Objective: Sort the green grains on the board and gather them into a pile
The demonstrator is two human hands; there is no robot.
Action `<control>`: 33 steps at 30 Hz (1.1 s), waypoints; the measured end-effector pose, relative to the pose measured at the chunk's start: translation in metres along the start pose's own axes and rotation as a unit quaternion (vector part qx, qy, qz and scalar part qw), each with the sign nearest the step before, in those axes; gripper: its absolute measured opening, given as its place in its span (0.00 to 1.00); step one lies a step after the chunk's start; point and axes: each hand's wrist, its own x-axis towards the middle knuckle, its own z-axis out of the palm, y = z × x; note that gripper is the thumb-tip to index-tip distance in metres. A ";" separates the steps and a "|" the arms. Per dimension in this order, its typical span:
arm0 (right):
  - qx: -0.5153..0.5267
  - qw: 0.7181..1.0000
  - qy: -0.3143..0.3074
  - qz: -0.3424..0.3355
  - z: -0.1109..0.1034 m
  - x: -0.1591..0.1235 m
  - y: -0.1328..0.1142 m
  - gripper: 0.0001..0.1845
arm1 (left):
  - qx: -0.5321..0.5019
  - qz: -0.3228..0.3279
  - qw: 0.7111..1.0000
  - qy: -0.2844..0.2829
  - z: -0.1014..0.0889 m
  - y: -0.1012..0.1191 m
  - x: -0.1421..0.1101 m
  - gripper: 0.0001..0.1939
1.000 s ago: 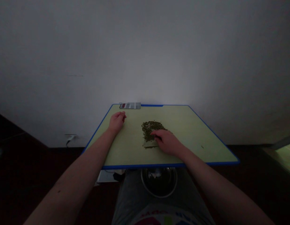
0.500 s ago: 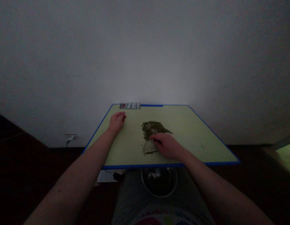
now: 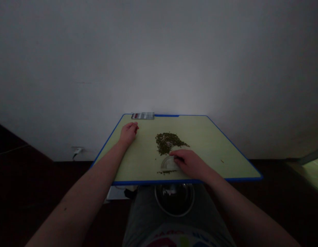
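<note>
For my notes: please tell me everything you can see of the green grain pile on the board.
The pile of small dark-green grains is a low, loose, uneven heap lying directly on the pale green board near its middle. The right hand is just beside its near edge. The grains' kind cannot be told.

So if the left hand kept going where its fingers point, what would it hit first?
The left hand would likely reach the blurred flat device at the board's far edge; depth is unclear.

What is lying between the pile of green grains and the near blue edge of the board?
In the head view, a translucent half-round piece held by the right hand, plus a few stray green grains.
</note>
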 end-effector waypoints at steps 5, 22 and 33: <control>0.003 0.999 0.012 0.044 -0.010 -0.013 0.010 0.17 | 0.003 -0.005 1.000 0.003 0.000 0.002 -0.001 0.17; 0.050 0.997 -0.022 0.045 -0.014 -0.034 0.005 0.17 | -0.005 -0.018 1.000 0.009 0.002 0.003 -0.001 0.16; 0.104 0.992 -0.043 0.058 -0.016 -0.037 0.008 0.15 | -0.001 -0.014 1.000 0.008 0.001 0.001 0.000 0.17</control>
